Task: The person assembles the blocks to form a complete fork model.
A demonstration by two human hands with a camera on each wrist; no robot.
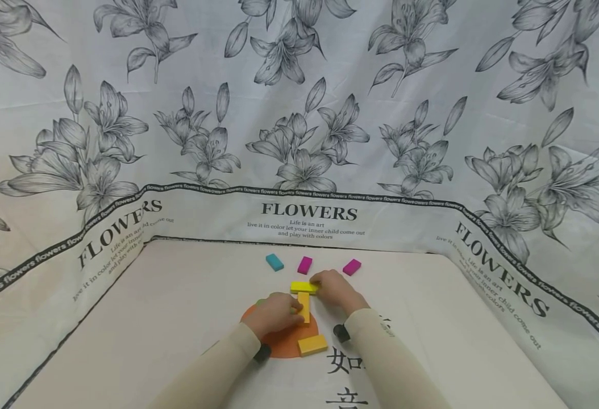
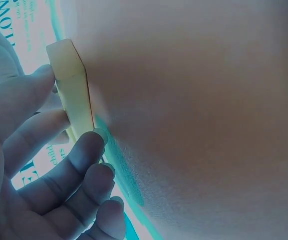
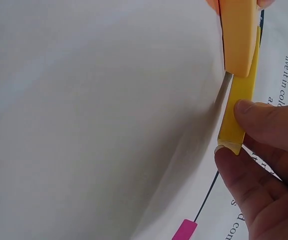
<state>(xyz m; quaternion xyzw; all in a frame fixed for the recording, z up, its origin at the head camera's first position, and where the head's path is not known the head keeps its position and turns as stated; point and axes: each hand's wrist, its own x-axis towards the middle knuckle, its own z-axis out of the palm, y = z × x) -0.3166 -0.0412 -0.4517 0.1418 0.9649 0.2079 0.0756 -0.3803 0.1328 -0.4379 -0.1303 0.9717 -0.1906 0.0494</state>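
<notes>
My left hand [image 1: 278,314] pinches an orange-yellow block [image 1: 304,307] between thumb and fingertips. In the left wrist view this block [image 2: 74,82] looks pale, its long side along the fingers. My right hand [image 1: 336,289] pinches one end of a bright yellow block [image 1: 302,287], with thumb and finger on it in the right wrist view. There, the far part of the yellow block [image 3: 233,110] runs behind the end of the orange-yellow block [image 3: 237,40]. The two make a T shape in the head view. A green block [image 1: 260,302] is mostly hidden behind the left hand.
Another orange-yellow block [image 1: 312,345] lies on the edge of a printed orange circle [image 1: 281,346]. Farther back are a teal block [image 1: 274,262] and two magenta blocks, one left [image 1: 304,265] and one right [image 1: 352,267]. Flower-printed cloth [image 1: 304,218] walls the table's back and sides.
</notes>
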